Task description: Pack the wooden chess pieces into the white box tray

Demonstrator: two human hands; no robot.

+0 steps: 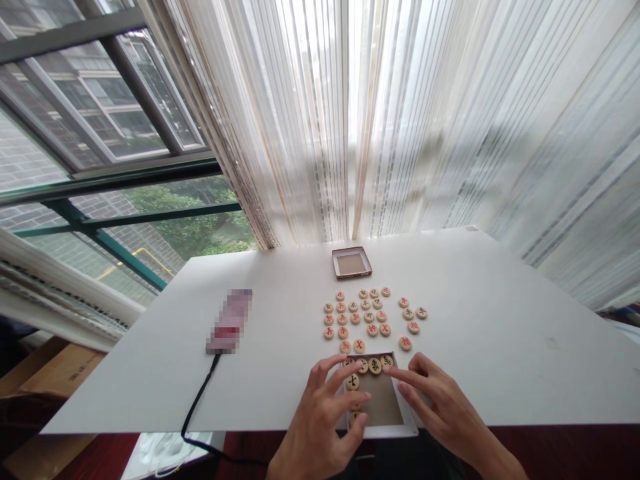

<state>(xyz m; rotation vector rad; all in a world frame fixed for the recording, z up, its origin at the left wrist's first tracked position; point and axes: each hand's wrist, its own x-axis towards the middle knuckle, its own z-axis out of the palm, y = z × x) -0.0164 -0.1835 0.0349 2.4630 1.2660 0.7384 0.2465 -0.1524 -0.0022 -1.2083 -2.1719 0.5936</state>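
Note:
A shallow open box [407, 427] lies at the table's front edge. Inside it, round wooden Chinese chess pieces with black characters line the far side and the left side; one far-row piece [375, 365] shows clearly. Over the box's left part spreads my left hand [327, 410], its fingers apart and partly covering the left-side pieces. From the right, my right hand [440, 397] reaches in with the index fingertip at the far-right piece [387, 361]. Its thumb is apart from the index finger, the other fingers are curled, and no piece shows in its grasp.
Beyond the box, many red and black chess pieces [355, 318] lie loose on the white table [280, 387]. A box lid [351, 263] rests farther back. At left is a blurred pinkish device [231, 321] with a black cable [200, 393]. Curtains [380, 133] hang behind.

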